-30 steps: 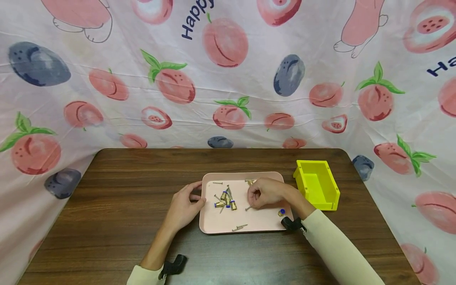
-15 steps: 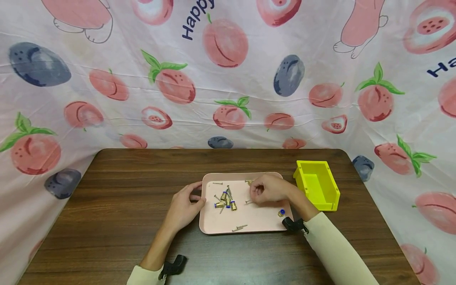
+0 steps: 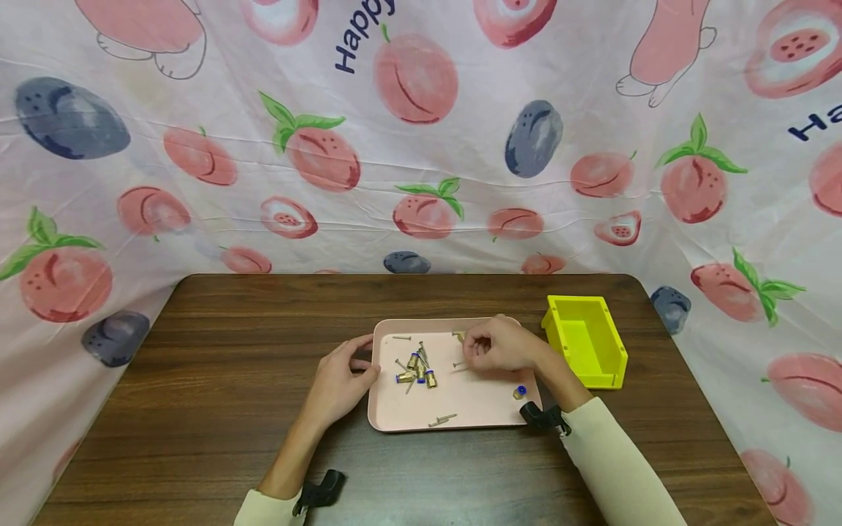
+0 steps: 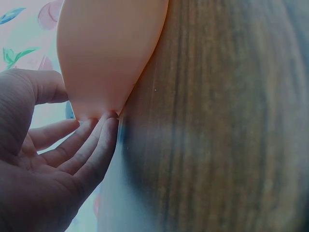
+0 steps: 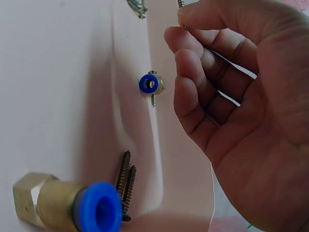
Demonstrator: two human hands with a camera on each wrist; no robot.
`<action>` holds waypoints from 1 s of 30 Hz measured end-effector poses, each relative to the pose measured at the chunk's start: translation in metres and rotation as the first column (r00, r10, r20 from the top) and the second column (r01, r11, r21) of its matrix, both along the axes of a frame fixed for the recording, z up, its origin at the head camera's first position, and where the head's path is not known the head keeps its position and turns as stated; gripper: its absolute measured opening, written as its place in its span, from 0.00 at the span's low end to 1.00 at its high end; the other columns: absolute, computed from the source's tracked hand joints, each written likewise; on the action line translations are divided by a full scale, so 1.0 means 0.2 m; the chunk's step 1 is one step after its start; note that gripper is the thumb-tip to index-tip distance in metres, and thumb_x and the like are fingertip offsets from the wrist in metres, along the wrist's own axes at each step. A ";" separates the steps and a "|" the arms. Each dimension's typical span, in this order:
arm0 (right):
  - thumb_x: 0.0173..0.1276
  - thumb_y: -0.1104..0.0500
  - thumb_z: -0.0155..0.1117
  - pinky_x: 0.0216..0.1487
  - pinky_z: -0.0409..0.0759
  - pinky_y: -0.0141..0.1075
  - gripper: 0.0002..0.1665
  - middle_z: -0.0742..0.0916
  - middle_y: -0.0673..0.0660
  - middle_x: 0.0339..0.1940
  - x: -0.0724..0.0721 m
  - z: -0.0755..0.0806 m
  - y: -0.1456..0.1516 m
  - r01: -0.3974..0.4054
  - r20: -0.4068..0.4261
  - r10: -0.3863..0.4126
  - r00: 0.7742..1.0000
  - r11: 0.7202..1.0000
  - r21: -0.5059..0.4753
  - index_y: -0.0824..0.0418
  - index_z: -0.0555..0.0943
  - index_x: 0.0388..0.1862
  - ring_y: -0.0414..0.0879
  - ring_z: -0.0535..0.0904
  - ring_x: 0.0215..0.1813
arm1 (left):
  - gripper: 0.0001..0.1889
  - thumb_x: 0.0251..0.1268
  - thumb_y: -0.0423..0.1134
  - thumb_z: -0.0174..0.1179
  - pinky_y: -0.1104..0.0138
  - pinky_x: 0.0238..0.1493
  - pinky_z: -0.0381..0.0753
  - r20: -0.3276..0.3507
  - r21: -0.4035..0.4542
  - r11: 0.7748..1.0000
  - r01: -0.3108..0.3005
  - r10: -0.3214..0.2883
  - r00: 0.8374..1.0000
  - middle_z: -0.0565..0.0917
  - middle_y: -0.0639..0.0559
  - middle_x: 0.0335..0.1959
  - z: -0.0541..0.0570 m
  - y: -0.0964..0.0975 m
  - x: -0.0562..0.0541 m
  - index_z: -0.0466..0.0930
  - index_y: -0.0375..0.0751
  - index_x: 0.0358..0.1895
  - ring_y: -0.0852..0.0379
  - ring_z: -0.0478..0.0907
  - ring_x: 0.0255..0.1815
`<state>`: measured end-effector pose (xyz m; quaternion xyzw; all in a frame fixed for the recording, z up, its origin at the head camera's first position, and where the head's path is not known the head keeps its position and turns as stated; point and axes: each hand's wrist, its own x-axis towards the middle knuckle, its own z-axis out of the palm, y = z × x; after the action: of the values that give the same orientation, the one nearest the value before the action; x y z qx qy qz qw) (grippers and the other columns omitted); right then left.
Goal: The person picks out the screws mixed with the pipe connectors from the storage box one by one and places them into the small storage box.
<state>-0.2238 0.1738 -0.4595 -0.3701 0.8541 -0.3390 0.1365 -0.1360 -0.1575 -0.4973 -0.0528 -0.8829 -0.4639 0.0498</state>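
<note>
A pink tray (image 3: 395,420) holds loose screws and brass fittings with blue rings. At its left end my left hand (image 3: 340,380) holds the rim, the thumb lapping over the edge. The left wrist view shows those fingertips (image 4: 111,115) against the tray's outer side. Over the tray's right half, my right hand (image 3: 500,343) pinches a screw (image 3: 458,364) between thumb and index finger. Only part of this screw (image 5: 181,3) shows in the right wrist view. A small heap of screws and fittings (image 3: 421,374) lies left of the right hand.
A yellow bin (image 3: 585,351) stands right of the tray on the dark wooden table (image 3: 263,321). Inside the tray, one fitting (image 3: 520,392) sits near the right end and two screws (image 3: 443,420) lie by the near edge. A fruit-print curtain (image 3: 460,153) hangs behind.
My right hand has shifted slightly away from me over the tray, and the screw at its fingertips has moved with it. My left hand has stayed at the rim.
</note>
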 end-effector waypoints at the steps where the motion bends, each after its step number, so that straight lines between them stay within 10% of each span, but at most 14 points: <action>1: 0.62 0.63 0.75 0.34 0.71 0.30 0.10 0.81 0.38 0.24 0.00 0.00 0.00 0.001 0.004 -0.001 1.000 1.000 -0.010 0.48 0.86 0.29 0.35 0.74 0.29 | 0.27 0.67 0.29 0.69 0.58 0.46 0.90 0.001 0.000 1.000 0.001 -0.001 1.000 0.87 0.37 0.60 0.00 0.00 0.00 0.81 0.30 0.70 0.47 0.92 0.48; 30: 0.64 0.67 0.75 0.36 0.76 0.32 0.06 0.85 0.45 0.28 0.06 0.01 0.07 0.150 -0.003 -0.156 0.988 0.955 -0.257 0.56 0.89 0.33 0.43 0.78 0.32 | 0.27 0.68 0.29 0.69 0.58 0.45 0.90 -0.010 0.017 1.000 0.002 -0.002 1.000 0.87 0.38 0.60 0.00 0.01 0.01 0.81 0.30 0.70 0.48 0.92 0.47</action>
<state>-0.2114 0.1877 -0.4575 -0.3212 0.8309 -0.4514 0.0510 -0.1338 -0.1563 -0.4978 -0.0554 -0.8785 -0.4714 0.0541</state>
